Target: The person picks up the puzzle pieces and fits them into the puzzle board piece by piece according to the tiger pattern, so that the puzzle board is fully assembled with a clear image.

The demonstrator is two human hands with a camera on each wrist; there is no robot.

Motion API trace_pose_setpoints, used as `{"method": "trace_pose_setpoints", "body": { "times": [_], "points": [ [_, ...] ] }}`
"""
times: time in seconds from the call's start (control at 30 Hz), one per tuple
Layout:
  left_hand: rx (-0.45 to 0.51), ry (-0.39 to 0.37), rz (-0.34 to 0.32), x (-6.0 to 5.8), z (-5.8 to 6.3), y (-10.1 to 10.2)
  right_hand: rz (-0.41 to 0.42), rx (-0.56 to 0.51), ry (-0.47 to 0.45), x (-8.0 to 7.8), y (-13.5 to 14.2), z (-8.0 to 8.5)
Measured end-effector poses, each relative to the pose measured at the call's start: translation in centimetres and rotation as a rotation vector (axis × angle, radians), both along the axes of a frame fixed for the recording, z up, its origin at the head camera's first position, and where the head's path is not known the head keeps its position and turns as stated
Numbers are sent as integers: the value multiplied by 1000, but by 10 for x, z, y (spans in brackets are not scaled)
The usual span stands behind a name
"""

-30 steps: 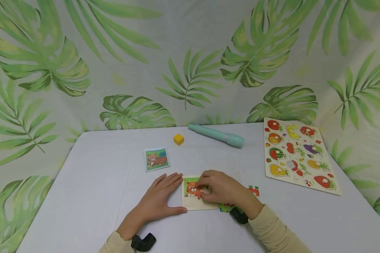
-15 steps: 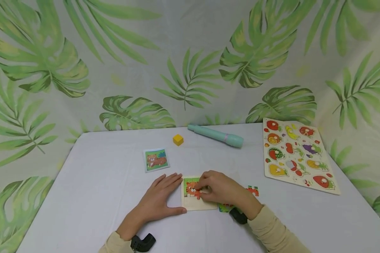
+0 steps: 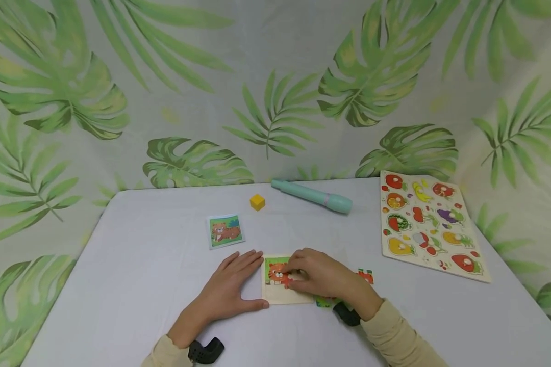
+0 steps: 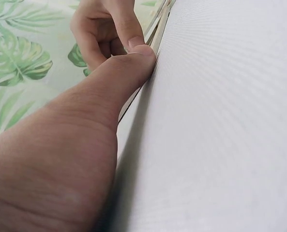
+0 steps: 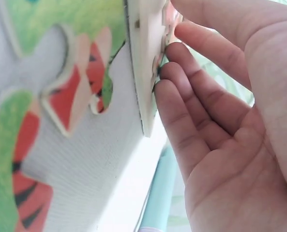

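Note:
A small wooden jigsaw board [image 3: 280, 297] lies near the front middle, with a tiger-face picture [image 3: 275, 272] in its upper left. My left hand [image 3: 229, 285] rests flat on the table at the board's left side, fingers straight and thumb tip at its lower left corner. Over the board, my right hand [image 3: 323, 272] pinches a red jigsaw piece [image 3: 286, 281] between thumb and index finger, beside the tiger face. The hand hides much of this piece. In the right wrist view, the other fingers bend close to the board's edge [image 5: 141, 67].
Loose jigsaw pieces [image 3: 366, 276] lie right of the board, partly under the right forearm. Behind are a tiger picture card [image 3: 226, 231], a yellow cube [image 3: 257, 202] and a mint-green tapered tube [image 3: 311, 195]. A fruit puzzle board [image 3: 433, 227] lies at the right.

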State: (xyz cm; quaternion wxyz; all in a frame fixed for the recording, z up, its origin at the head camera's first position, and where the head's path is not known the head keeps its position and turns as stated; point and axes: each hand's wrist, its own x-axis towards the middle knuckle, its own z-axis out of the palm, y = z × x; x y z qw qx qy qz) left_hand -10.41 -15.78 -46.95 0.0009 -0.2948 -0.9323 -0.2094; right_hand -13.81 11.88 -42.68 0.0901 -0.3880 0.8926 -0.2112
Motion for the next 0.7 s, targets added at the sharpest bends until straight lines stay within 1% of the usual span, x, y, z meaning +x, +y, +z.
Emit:
{"method": "trace_pose_setpoints", "body": {
  "times": [0.13,0.27,0.43,0.53,0.7],
  "points": [
    [11,1,-4,0,0,0,-18,-5,2,4,-1,0],
    [13,1,-3,-2,0,0,-36,-39,4,5,-1,-1],
    [3,-23,6,1,-1,-2,-50,-44,-35,8,-3,-3],
    [9,-17,5,2,-1,-2,-64,-30,-43,10,-3,-3],
    [33,12,-9,-1,0,-1,-69,-16,-17,8,-1,1]
  ]
}}
